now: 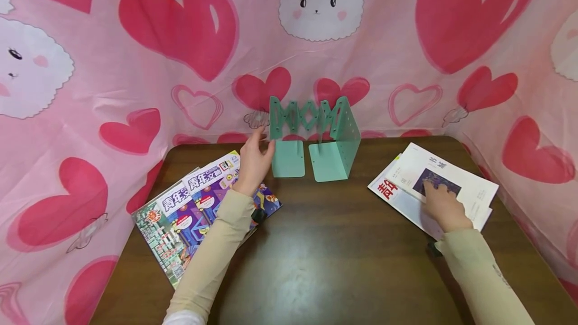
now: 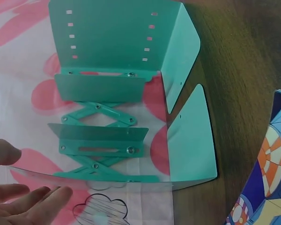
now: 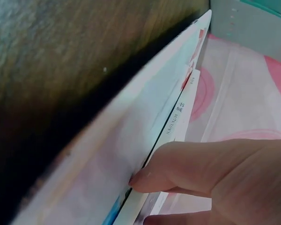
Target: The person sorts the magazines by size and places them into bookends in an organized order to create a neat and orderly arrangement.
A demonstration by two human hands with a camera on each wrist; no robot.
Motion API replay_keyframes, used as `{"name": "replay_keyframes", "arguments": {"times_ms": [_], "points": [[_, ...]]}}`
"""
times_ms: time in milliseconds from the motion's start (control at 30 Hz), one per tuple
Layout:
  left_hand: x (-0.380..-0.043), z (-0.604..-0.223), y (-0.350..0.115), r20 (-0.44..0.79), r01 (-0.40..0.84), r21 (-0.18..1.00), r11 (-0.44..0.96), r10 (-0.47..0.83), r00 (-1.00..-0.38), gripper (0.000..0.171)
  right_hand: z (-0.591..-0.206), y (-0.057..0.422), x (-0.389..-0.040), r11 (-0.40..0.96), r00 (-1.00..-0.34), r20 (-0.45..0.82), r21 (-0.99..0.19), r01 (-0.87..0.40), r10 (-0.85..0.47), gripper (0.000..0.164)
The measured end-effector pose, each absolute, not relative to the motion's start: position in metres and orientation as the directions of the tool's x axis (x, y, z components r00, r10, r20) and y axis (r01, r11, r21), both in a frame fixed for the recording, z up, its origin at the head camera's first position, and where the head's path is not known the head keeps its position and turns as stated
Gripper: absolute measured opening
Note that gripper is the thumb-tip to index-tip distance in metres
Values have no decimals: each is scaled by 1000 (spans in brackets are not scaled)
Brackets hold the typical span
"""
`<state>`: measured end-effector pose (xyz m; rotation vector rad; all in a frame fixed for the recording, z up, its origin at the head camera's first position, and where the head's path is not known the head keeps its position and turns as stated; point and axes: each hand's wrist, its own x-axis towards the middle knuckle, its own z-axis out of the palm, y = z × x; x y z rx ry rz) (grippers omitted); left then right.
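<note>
From the head view you see the whole table (image 1: 316, 255): your left hand (image 1: 254, 162) hovers just beside the left end of the green bookend (image 1: 314, 139), above the magazines (image 1: 198, 209), while your right hand (image 1: 444, 207) lies on the white booklets (image 1: 433, 189) at the right edge. The left wrist view adds what that one hides: the bookend's (image 2: 131, 93) scissor links and plates up close, with your left fingers (image 2: 33, 199) straight, slightly spread and just short of its nearest plate, not touching it. The right wrist view shows your thumb (image 3: 187, 166) tucked under the top booklet's (image 3: 131, 140) edge, lifting it off the one beneath; whether the other fingers pinch it from above, you cannot tell there.
</note>
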<state>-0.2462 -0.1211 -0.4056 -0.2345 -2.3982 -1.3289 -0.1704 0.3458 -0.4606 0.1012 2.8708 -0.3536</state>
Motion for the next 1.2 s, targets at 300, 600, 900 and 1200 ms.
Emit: {"name": "replay_keyframes", "arguments": {"times_ms": [300, 600, 900, 1200], "points": [[-253, -409, -118, 431, 343, 756, 558, -29, -902, 41, -459, 338, -170, 978, -975, -219, -197, 67, 23, 48], [-252, -410, -114, 442, 353, 760, 546, -36, -896, 38, -464, 331, -170, 991, -997, -79, -132, -6, -17, 37], [-249, -412, -113, 439, 351, 770, 532, -43, -898, 39, -472, 329, -169, 992, -997, -31, -111, 67, 64, 30], [-250, -412, -115, 465, 366, 764, 530, -60, -883, 40, -473, 334, -167, 990, -998, 42, -134, 43, 49, 27]]}}
